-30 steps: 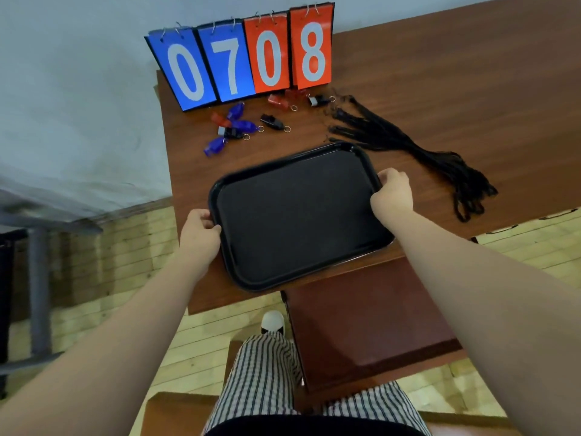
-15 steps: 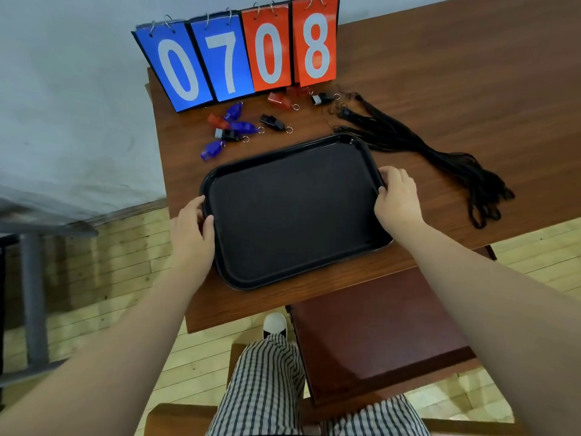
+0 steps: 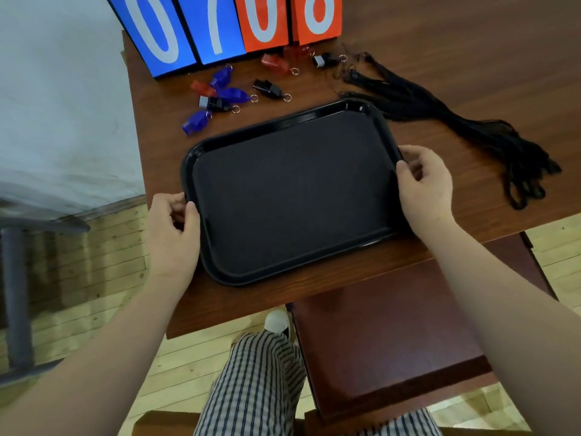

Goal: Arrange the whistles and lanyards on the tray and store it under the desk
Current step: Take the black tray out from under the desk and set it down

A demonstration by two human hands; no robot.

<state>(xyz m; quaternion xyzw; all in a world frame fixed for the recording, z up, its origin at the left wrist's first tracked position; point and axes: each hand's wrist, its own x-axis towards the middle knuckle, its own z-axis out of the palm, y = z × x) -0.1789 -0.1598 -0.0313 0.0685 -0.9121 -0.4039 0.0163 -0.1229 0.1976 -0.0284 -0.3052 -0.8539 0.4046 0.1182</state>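
A flip scoreboard (image 3: 220, 26) stands at the far edge of view, two blue cards beside two orange ones, with white digits cut off at the top. Left of it is a pale wall (image 3: 63, 121). Below the wall are light floorboards (image 3: 103, 262) and a grey metal frame (image 3: 15, 287). Well in front of the scoreboard are a reddish-brown board (image 3: 377, 335), striped trousers (image 3: 257, 382) and a white shoe toe (image 3: 276, 320).

Both forearms reach forward; the left hand (image 3: 173, 234) and right hand (image 3: 424, 190) pinch opposite rims of the tray (image 3: 283, 123), fingers curled.
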